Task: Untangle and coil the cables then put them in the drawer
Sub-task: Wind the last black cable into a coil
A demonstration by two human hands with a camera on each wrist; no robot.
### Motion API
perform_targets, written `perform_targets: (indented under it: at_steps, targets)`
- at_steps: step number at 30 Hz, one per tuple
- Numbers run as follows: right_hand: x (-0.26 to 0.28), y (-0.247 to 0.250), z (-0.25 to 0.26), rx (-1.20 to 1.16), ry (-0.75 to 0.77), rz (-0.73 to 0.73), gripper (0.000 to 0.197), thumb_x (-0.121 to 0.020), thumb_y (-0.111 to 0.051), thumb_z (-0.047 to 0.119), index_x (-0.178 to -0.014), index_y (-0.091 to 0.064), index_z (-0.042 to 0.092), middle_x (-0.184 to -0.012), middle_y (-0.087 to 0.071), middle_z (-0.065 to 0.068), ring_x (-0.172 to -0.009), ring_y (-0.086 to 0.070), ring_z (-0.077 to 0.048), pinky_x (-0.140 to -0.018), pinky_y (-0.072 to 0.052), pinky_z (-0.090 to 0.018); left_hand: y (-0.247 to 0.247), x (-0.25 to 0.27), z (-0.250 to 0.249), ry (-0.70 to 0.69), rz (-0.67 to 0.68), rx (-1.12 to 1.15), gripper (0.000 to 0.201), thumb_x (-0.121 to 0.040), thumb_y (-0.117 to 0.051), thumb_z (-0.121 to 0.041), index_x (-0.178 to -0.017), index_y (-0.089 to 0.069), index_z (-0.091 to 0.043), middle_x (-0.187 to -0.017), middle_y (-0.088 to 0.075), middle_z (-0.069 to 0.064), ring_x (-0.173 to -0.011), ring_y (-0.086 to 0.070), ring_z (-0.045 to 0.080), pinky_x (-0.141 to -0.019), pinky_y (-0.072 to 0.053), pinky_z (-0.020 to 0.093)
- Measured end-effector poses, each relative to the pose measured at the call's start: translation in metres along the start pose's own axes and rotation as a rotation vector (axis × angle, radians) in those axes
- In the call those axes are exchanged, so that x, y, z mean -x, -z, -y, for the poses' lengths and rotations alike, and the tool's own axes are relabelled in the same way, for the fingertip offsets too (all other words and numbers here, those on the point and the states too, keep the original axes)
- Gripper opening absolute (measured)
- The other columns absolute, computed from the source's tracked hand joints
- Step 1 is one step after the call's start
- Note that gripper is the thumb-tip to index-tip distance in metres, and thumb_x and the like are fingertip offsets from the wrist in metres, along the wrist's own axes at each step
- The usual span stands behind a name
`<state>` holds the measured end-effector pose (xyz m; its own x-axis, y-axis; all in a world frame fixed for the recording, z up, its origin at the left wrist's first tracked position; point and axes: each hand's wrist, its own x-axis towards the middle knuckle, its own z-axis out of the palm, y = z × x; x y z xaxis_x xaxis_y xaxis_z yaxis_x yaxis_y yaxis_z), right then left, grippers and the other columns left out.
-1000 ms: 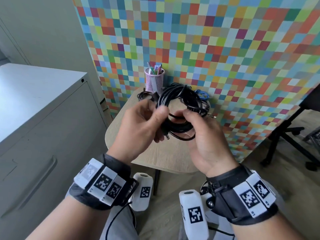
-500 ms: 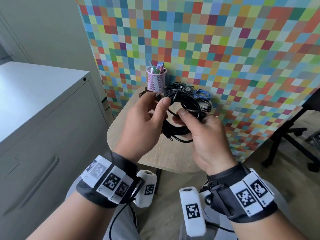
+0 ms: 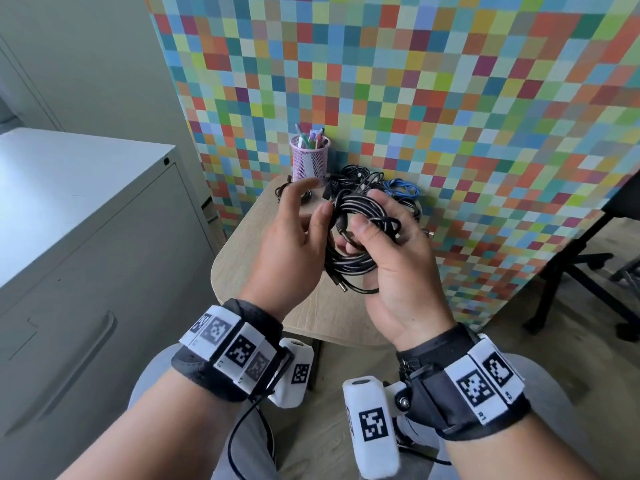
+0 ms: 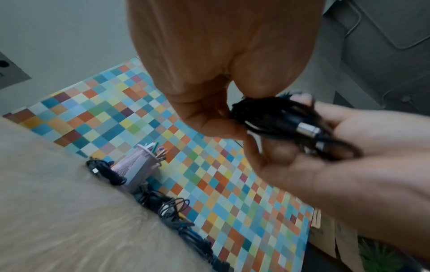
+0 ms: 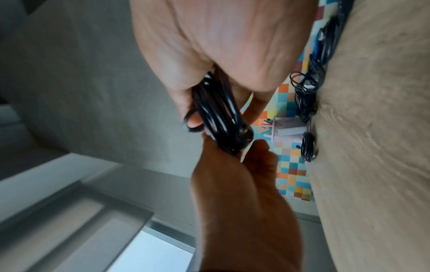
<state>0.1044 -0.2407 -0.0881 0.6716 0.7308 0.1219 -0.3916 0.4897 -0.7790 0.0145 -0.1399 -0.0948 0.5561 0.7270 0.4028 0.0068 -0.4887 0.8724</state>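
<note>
The right hand point(image 3: 401, 271) has its grip closed around a coiled black cable point(image 3: 356, 237): the thumb presses across the top strands and the fingers curl behind the bundle, so the coil is held above the near half of the tabletop point(image 3: 242, 258). In the head view the coil is an oval standing roughly on edge, its long axis running from about 12 o'clock down to 6 o'clock, slightly tilted toward 5. One barrel plug point(image 3: 341, 226) lies across the upper loop and points toward 10 o'clock; a second loose end point(image 3: 337, 284) hangs off the bottom of the coil and points toward 5 o'clock. The left wrist view shows a metal-sleeved connector point(image 4: 308, 129) in the bundle against the right palm.

The left hand point(image 3: 291, 258) sits at 9 o'clock of the coil with its grip loose, the fingers spread and relaxed; its thumb tip touches the left edge of the coil, and it clasps nothing.

Beyond the hands, at 12 o'clock, a tangle of black cables point(image 3: 360, 181) lies against the checkered panel point(image 3: 450, 98), with a blue cable point(image 3: 401, 190) at its 3 o'clock side. A pink mesh pen cup point(image 3: 310, 161) stands at 11 o'clock, a small black cable point(image 3: 285, 192) beside it. The grey cabinet point(image 3: 86, 254) with its drawer handle point(image 3: 79, 368) is at 9 o'clock.
</note>
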Motion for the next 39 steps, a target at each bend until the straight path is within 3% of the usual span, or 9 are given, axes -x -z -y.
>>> perform_targets:
  at_steps: [4,8,14,18,24,27,29,34,39]
  targets:
    - [0.001,0.003,0.005,-0.003,-0.087,0.161,0.06,-0.083,-0.077,0.01,-0.139,-0.056,0.01,-0.065,-0.065,0.002,-0.062,-0.061,-0.022,-0.069,-0.056,-0.03,-0.001,0.0,0.002,0.125,0.063,0.111,0.023,-0.107,-0.05,-0.039,-0.121,-0.055,-0.023,-0.068,-0.065,0.007,-0.052,-0.053,0.02,-0.047,-0.042,0.033]
    - [-0.001,0.015,0.005,0.359,0.012,0.13,0.058,-0.085,-0.08,0.001,-0.138,-0.062,0.019,-0.084,-0.068,0.0,-0.067,-0.061,-0.014,-0.071,-0.058,-0.03,0.006,0.001,-0.004,0.272,0.164,0.249,0.028,-0.108,-0.049,-0.032,-0.114,-0.06,-0.007,-0.068,-0.062,-0.002,-0.048,-0.043,0.017,-0.045,-0.035,0.026]
    - [-0.001,0.021,0.003,0.708,0.296,-0.01,0.041,-0.092,-0.074,0.008,-0.129,-0.064,0.02,-0.112,-0.073,0.005,-0.082,-0.072,-0.006,-0.08,-0.059,-0.029,0.012,0.011,-0.022,0.308,0.408,0.234,0.048,-0.094,-0.055,-0.066,-0.134,-0.056,-0.039,-0.119,-0.07,0.002,-0.1,-0.07,0.025,-0.084,-0.055,0.04]
    - [-0.004,0.02,0.001,0.637,0.254,-0.062,0.037,-0.084,-0.076,0.026,-0.12,-0.069,0.033,-0.111,-0.075,0.006,-0.101,-0.072,-0.016,-0.095,-0.058,-0.05,0.006,0.017,-0.02,0.29,0.424,0.336,0.068,-0.087,-0.081,-0.027,-0.145,-0.047,-0.035,-0.127,-0.064,0.003,-0.097,-0.069,0.019,-0.075,-0.059,0.034]
    - [-0.002,0.021,-0.001,0.442,0.145,-0.035,0.031,-0.096,-0.066,0.0,-0.125,-0.065,0.011,-0.067,-0.064,-0.003,-0.065,-0.062,-0.014,-0.068,-0.054,-0.023,0.01,0.016,-0.008,0.21,0.426,0.234,0.1,-0.086,-0.074,0.011,-0.161,-0.025,-0.032,-0.137,-0.059,0.007,-0.099,-0.071,0.017,-0.093,-0.06,0.05]
    - [-0.008,0.03,-0.002,0.485,0.035,-0.048,0.029,-0.096,-0.067,0.001,-0.123,-0.067,0.012,-0.085,-0.072,-0.003,-0.078,-0.069,-0.014,-0.066,-0.054,-0.027,0.017,0.013,-0.004,0.169,0.396,0.117,0.082,-0.092,-0.072,0.002,-0.156,-0.039,-0.036,-0.123,-0.07,0.007,-0.083,-0.072,0.037,-0.077,-0.062,0.052]
    - [-0.009,0.039,-0.004,0.592,-0.018,-0.006,0.035,-0.094,-0.071,0.005,-0.123,-0.065,0.023,-0.096,-0.075,-0.003,-0.088,-0.074,-0.02,-0.061,-0.055,-0.032,0.02,0.009,0.002,0.169,0.265,0.107,0.058,-0.095,-0.07,-0.003,-0.144,-0.057,-0.03,-0.117,-0.073,0.004,-0.077,-0.072,0.023,-0.065,-0.061,0.036]
    - [-0.01,0.044,-0.015,0.693,-0.028,0.06,0.051,-0.099,-0.065,0.008,-0.123,-0.053,0.052,-0.106,-0.076,-0.002,-0.098,-0.075,-0.021,-0.063,-0.063,-0.043,0.013,0.007,0.019,0.221,0.092,0.063,0.042,-0.096,-0.071,-0.01,-0.134,-0.065,-0.026,-0.112,-0.075,-0.005,-0.089,-0.076,0.012,-0.086,-0.063,0.037]
    - [-0.03,0.046,-0.019,0.543,-0.127,-0.043,0.035,-0.101,-0.065,0.01,-0.12,-0.044,0.031,-0.101,-0.077,-0.016,-0.086,-0.077,-0.033,-0.056,-0.057,-0.039,0.011,-0.001,0.025,0.274,0.167,0.015,0.043,-0.101,-0.065,-0.025,-0.143,-0.056,-0.024,-0.108,-0.074,0.0,-0.1,-0.072,0.014,-0.096,-0.058,0.037]
